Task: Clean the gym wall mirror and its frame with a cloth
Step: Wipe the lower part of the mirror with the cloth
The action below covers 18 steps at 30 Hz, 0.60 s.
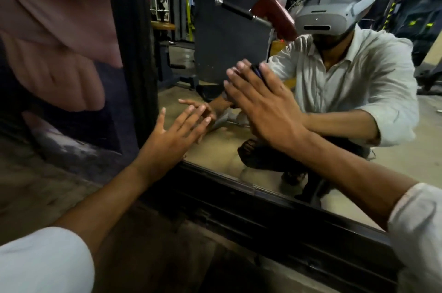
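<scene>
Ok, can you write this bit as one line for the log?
step: mirror wipe | right hand: flat, pressing dark blue cloth on mirror | left hand: open, touching mirror by black frame

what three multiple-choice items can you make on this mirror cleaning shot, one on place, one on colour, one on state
1. Where is the cloth?
A. on the floor
B. between the right hand and the mirror
C. in a bucket

2. What colour is the cloth?
A. white
B. yellow
C. dark blue

3. How is the left hand?
A. fingers straight and spread
B. clenched in a fist
C. gripping a bottle

Key:
1 B, the flat right hand presses it to the mirror.
2 C, a dark blue fold shows between the fingers.
3 A, its fingers are spread near the mirror's lower left corner and hold nothing.
</scene>
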### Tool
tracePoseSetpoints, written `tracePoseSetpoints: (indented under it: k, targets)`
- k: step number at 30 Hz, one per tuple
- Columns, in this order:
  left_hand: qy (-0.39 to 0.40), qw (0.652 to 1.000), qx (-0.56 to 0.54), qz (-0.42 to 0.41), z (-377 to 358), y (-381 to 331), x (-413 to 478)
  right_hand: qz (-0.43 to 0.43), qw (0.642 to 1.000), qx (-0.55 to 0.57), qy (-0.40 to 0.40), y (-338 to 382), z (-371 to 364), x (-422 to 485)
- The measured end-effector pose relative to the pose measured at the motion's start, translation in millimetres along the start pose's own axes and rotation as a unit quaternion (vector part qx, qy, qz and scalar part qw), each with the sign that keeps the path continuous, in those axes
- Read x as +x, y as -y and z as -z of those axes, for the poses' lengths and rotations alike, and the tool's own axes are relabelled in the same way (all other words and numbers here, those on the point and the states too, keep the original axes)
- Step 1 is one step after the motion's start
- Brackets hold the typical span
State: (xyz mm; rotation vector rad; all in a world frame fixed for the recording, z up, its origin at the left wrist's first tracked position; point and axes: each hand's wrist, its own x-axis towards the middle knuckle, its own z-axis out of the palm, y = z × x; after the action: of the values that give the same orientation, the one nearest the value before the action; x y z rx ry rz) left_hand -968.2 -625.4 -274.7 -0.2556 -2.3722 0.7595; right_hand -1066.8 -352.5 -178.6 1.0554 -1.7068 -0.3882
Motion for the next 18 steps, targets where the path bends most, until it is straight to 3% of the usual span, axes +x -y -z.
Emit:
tracePoseSetpoints:
  k: [4,7,10,12,15,18]
  targets:
    - [0.057,0.997,-0.021,0.051,-8.7,12.0,-19.0,0.011,1.0,0.009,-0.021,37.0,-13.2,3.9]
    - [0.097,0.993,-0.025,0.054,-14.7,13.2,-30.3,0.157,0.984,0.019,0.085,100.8,-35.2,-35.8]
    - [0.106,0.993,-0.027,0.042,-13.5,17.6,-34.2,0.259,0.954,0.022,0.152,103.3,-34.2,-38.8]
    - [0.106,0.993,-0.026,0.037,-12.0,24.6,-34.3,0.225,0.969,0.056,0.088,77.0,-28.1,-7.1]
    - [0.126,0.988,-0.046,0.077,-13.7,39.3,-38.0,0.103,0.992,0.068,-0.026,36.5,-24.3,56.5]
    - [0.165,0.981,-0.058,0.088,-24.5,49.8,-49.4,0.047,0.998,0.018,-0.032,46.2,-35.0,93.9]
